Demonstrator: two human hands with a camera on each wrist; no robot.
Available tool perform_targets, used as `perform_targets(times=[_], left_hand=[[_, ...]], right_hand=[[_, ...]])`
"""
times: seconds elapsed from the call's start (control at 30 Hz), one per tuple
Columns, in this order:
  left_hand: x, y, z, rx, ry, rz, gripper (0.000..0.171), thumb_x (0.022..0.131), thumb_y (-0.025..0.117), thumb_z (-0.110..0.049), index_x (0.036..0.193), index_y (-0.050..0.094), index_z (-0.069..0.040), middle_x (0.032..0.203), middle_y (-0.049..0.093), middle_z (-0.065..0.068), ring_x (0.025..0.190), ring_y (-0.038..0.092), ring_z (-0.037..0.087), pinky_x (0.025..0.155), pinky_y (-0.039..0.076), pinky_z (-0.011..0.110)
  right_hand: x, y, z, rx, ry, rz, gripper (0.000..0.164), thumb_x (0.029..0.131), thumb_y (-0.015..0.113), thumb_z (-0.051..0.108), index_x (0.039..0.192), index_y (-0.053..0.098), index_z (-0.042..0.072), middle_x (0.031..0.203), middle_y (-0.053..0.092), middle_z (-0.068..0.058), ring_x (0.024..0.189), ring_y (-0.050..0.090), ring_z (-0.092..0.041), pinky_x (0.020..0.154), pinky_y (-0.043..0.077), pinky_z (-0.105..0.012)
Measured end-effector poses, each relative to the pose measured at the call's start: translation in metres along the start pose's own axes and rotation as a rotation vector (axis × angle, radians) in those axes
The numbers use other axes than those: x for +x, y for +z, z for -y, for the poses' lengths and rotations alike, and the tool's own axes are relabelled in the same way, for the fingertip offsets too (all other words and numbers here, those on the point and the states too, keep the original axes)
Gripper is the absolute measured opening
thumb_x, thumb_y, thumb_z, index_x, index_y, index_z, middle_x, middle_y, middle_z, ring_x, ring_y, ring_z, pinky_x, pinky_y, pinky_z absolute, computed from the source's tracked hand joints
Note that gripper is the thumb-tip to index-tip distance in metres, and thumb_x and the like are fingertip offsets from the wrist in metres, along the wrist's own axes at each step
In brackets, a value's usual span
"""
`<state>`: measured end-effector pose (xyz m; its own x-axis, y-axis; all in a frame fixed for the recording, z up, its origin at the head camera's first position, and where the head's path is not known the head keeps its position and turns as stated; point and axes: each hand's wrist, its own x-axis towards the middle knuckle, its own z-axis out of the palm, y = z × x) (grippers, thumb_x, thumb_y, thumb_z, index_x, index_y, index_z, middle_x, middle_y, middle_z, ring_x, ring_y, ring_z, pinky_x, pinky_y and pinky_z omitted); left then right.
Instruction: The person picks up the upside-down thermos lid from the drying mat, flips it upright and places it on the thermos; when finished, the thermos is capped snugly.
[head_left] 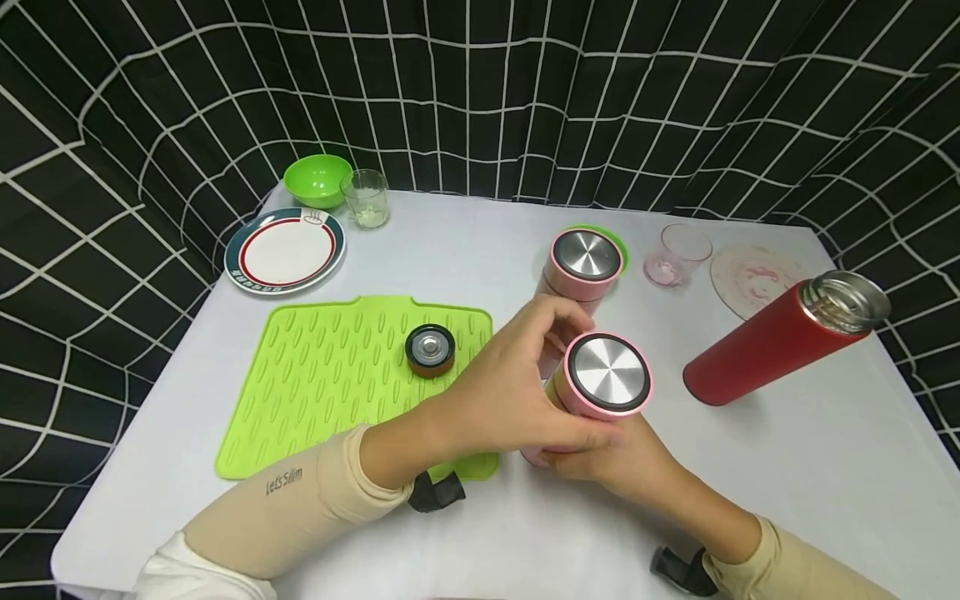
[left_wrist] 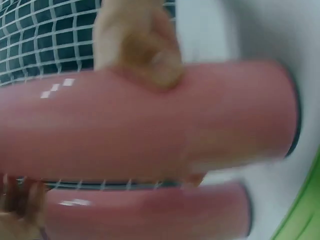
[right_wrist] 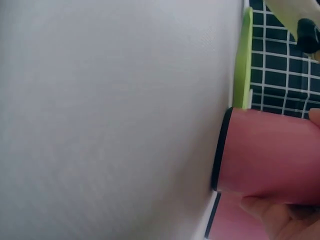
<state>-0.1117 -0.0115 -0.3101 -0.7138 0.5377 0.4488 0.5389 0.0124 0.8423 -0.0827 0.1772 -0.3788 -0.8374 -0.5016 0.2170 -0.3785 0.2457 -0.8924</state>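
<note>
two hands clamp one silver-topped pink flask [head_left: 609, 372] over a white table [head_left: 825, 492], the left hand [head_left: 517, 400] curled around its upper part, the right hand [head_left: 626, 454] gripping lower down. a second pink flask [head_left: 587, 254] stands just behind it; a black-rimmed lid [head_left: 430, 350] sits on the green mat [head_left: 322, 375] to the left, an uncapped red flask [head_left: 765, 342] to the right.

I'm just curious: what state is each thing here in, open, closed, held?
Near pink flask: lid on, gripped by left hand and right hand
Far pink flask: lid on, standing
Red flask: open, standing
Loose cap: lying on green mat
Green bowl: upright
Left glass: upright
Right glass: upright
Blue-rimmed plate: face up
Pink-patterned plate: flat
</note>
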Motion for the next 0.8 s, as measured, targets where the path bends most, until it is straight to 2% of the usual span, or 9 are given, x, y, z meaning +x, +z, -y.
perform_targets(times=[0.1,0.23,0.3,0.4,0.47,0.53,0.67,0.73,0.8], left_hand=[[0.002,-0.005,0.005,-0.06,0.01,0.014,0.069,0.064,0.093,-0.017,0.122,0.057,-0.007,0.114,0.06,-0.005,0.1,0.059,0.007,0.088,0.05,0.026],[0.004,-0.015,0.011,-0.204,-0.048,0.141,0.074,0.069,0.088,-0.006,0.135,0.054,-0.006,0.123,0.061,-0.002,0.11,0.058,0.011,0.094,0.048,0.031],[0.002,-0.013,0.007,-0.152,-0.079,0.127,0.08,0.068,0.09,-0.011,0.136,0.048,-0.007,0.125,0.056,-0.002,0.108,0.056,0.01,0.093,0.048,0.029],[0.0,-0.005,0.0,-0.025,-0.054,0.032,0.078,0.064,0.093,-0.022,0.126,0.047,-0.011,0.116,0.052,-0.002,0.099,0.055,0.008,0.086,0.049,0.025],[0.0,-0.004,0.0,-0.004,-0.03,-0.007,0.075,0.061,0.094,-0.023,0.12,0.05,-0.01,0.111,0.055,-0.004,0.095,0.056,0.008,0.084,0.05,0.025],[0.003,-0.008,0.003,-0.067,-0.021,0.032,0.067,0.063,0.093,-0.018,0.119,0.058,-0.009,0.109,0.062,-0.005,0.094,0.06,0.01,0.084,0.051,0.027],[0.008,-0.02,0.011,-0.215,-0.095,0.189,0.071,0.067,0.089,-0.003,0.131,0.059,-0.006,0.12,0.064,-0.003,0.103,0.06,0.012,0.092,0.049,0.03],[0.008,-0.021,0.009,-0.192,-0.104,0.201,0.075,0.068,0.089,-0.005,0.134,0.053,-0.006,0.124,0.059,-0.002,0.105,0.058,0.012,0.093,0.047,0.029],[0.004,-0.015,0.004,-0.107,-0.084,0.148,0.077,0.067,0.091,-0.015,0.131,0.049,-0.009,0.122,0.055,-0.003,0.103,0.055,0.01,0.091,0.047,0.027]], right_hand=[[-0.002,-0.001,-0.011,-0.013,0.03,-0.006,0.052,0.062,0.088,-0.002,0.099,0.06,0.022,0.092,0.063,0.003,0.079,0.059,-0.017,0.068,0.051,-0.03],[-0.004,-0.003,-0.017,-0.024,0.049,0.009,0.054,0.061,0.088,-0.001,0.101,0.061,0.022,0.096,0.063,0.004,0.083,0.059,-0.016,0.073,0.05,-0.029],[-0.003,-0.002,-0.017,-0.013,0.037,0.02,0.052,0.062,0.087,-0.003,0.099,0.061,0.021,0.093,0.063,0.003,0.08,0.059,-0.017,0.07,0.051,-0.03],[-0.001,-0.001,-0.015,-0.009,0.028,0.014,0.049,0.062,0.086,-0.004,0.096,0.06,0.021,0.088,0.063,0.003,0.075,0.059,-0.016,0.065,0.051,-0.029],[0.0,0.0,-0.016,-0.028,0.023,0.01,0.048,0.062,0.087,-0.004,0.095,0.06,0.019,0.086,0.062,0.002,0.074,0.057,-0.017,0.064,0.051,-0.03],[-0.001,0.0,-0.016,-0.067,0.054,-0.007,0.051,0.061,0.089,0.0,0.099,0.06,0.019,0.091,0.062,0.004,0.079,0.058,-0.015,0.069,0.051,-0.029],[-0.003,-0.002,-0.017,-0.078,0.08,-0.006,0.059,0.059,0.091,0.003,0.106,0.06,0.019,0.1,0.063,0.005,0.089,0.059,-0.014,0.078,0.049,-0.028],[-0.003,-0.002,-0.018,-0.048,0.071,0.007,0.056,0.06,0.089,0.003,0.106,0.061,0.02,0.099,0.064,0.004,0.087,0.06,-0.016,0.076,0.05,-0.028],[-0.002,-0.003,-0.02,-0.02,0.044,0.03,0.052,0.063,0.088,0.002,0.103,0.061,0.02,0.096,0.064,0.002,0.084,0.06,-0.018,0.073,0.051,-0.03]])
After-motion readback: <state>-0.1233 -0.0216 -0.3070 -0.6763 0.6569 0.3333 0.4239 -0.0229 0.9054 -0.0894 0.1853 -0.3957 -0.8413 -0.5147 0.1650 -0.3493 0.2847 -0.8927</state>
